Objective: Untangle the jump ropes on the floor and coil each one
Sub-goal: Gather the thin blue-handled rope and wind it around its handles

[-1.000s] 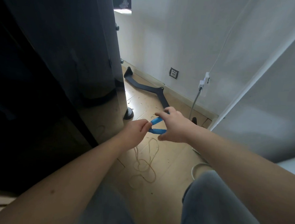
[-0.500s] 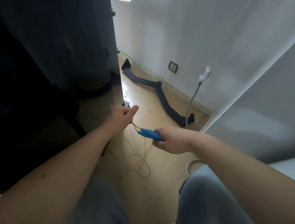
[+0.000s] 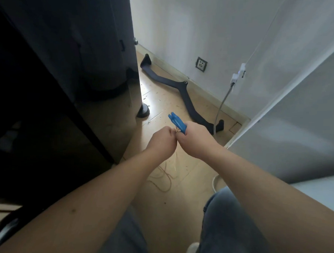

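The hands (image 3: 180, 141) have closed together — blue handles (image 3: 177, 122) now tilted upward.

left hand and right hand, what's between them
In the head view, a short bit of pale rope bridges left hand and right hand, beside the blue handles.

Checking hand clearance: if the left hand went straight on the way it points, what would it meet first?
The right hand, gripping the blue plastic handles, directly ahead; the left hand, pinching the thin tan rope, looks pressed against it, though depth is unclear.
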Available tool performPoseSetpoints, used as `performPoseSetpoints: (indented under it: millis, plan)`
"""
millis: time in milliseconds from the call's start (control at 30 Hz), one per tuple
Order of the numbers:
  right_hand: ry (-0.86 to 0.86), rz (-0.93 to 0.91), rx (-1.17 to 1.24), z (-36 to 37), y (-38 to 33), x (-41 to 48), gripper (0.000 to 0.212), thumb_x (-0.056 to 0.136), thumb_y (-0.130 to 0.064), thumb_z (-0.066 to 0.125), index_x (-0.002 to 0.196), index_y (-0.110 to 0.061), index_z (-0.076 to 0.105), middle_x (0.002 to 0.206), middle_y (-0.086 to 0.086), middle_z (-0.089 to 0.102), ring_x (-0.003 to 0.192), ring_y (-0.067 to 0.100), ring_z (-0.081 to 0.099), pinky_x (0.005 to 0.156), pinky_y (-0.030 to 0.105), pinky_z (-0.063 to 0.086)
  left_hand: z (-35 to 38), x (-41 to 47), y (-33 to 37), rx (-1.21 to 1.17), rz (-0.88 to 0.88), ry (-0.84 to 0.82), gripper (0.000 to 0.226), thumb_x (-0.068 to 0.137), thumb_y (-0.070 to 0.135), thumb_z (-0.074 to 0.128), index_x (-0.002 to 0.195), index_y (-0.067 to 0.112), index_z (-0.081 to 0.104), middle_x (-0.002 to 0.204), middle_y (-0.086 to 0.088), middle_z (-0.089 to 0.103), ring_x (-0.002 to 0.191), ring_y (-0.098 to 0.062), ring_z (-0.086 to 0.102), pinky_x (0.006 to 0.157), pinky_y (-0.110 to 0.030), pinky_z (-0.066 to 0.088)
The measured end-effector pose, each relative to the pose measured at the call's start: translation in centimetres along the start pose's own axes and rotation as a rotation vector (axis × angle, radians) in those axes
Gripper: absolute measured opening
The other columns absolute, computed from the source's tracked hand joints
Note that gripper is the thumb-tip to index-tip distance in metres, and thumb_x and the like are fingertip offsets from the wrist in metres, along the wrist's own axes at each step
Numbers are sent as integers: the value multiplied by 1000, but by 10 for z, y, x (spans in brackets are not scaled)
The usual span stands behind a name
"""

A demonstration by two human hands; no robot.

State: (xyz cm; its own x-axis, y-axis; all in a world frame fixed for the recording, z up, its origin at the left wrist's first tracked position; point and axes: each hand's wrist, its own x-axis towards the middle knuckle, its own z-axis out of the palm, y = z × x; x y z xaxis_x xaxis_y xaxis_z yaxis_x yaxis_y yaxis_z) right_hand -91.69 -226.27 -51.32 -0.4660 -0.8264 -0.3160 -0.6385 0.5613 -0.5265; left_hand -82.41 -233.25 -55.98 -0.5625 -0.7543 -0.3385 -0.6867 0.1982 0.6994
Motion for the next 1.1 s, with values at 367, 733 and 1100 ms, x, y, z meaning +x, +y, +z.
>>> performPoseSetpoints:
  millis: [367, 733, 1100]
  plan:
    - [-83, -164, -711, 3, 15, -18, 13, 94, -14, 53, 106, -15, 58, 77, -1, 51, 75, 20, 61, 66, 32, 54, -63, -29, 29, 785, 591, -221, 35, 100, 40, 47, 73, 20, 58, 66, 3, 57, 57, -15, 50, 51, -26, 38]
    - [-23, -409, -283, -13, 26, -36, 14, 99, -26, 54, 103, -16, 63, 81, -2, 64, 71, 15, 62, 74, 40, 58, -41, -20, -7, -256, 279, -277, 45, 88, 67, 50, 69, 26, 59, 60, 5, 54, 58, -14, 47, 62, -32, 44]
    - [188, 123, -361, -7, 27, -17, 7, 92, -17, 53, 96, -13, 58, 78, 3, 58, 69, 21, 60, 62, 34, 54, -19, -40, 1, 158, 286, -255, 41, 104, 48, 36, 87, 25, 66, 75, 9, 62, 67, -10, 58, 62, -29, 51]
